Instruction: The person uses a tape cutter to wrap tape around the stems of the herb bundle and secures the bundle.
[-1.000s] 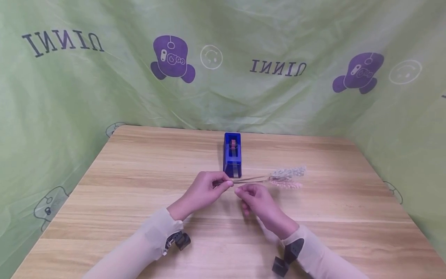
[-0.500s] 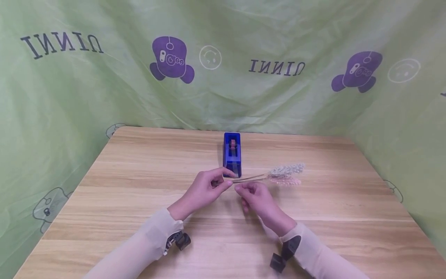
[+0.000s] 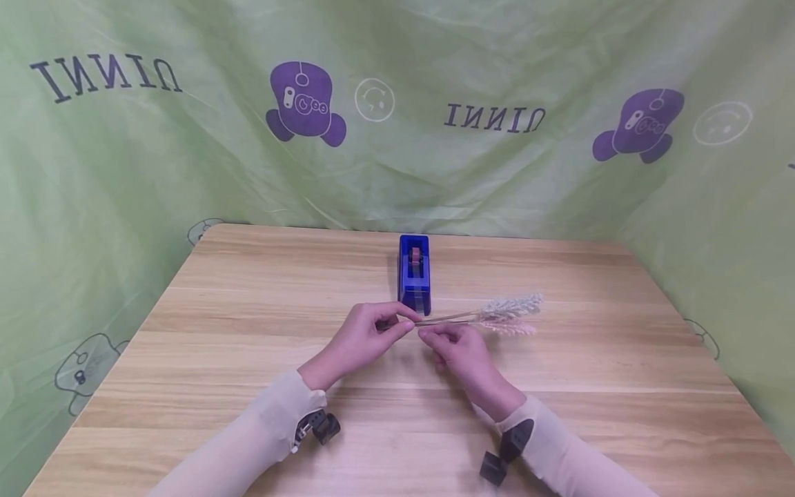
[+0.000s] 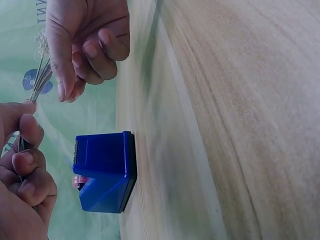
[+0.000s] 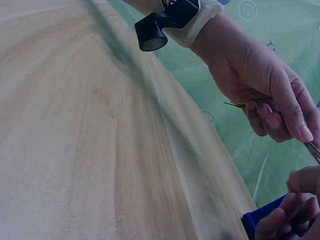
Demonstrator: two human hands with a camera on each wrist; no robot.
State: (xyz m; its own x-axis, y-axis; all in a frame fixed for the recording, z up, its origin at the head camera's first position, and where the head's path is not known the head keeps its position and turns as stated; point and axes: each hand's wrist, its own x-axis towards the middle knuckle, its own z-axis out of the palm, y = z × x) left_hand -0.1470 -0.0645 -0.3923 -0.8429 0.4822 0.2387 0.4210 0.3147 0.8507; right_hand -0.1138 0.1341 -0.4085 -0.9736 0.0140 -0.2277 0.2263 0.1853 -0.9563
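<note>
In the head view my left hand [image 3: 366, 336] holds thin stems [image 3: 447, 319] between thumb and fingers. Fluffy dried flower heads, one whitish [image 3: 514, 306] and one pink [image 3: 511, 327], extend to the right. Its forefinger reaches out along the top of the stems. My right hand [image 3: 462, 355] is just below them, thumb and forefinger tips together and the other fingers curled. In the left wrist view its fingertips [image 4: 62, 97] are beside the stems, apart from them; I cannot tell whether anything thin is pinched there. A blue tape dispenser [image 3: 414, 276] stands just behind the left fingertips.
The wooden table [image 3: 279, 269] bears the dispenser, which holds a roll on a pink core [image 3: 415, 257]. A green printed curtain [image 3: 397, 172] hangs behind and at both sides. Each wrist carries a black camera, the right one [image 3: 495, 469] hanging low near the tabletop.
My left forefinger lifts and stretches further out over the stems. The right hand shifts very slightly, its fingertips staying close to the stems. The dispenser stays in place.
</note>
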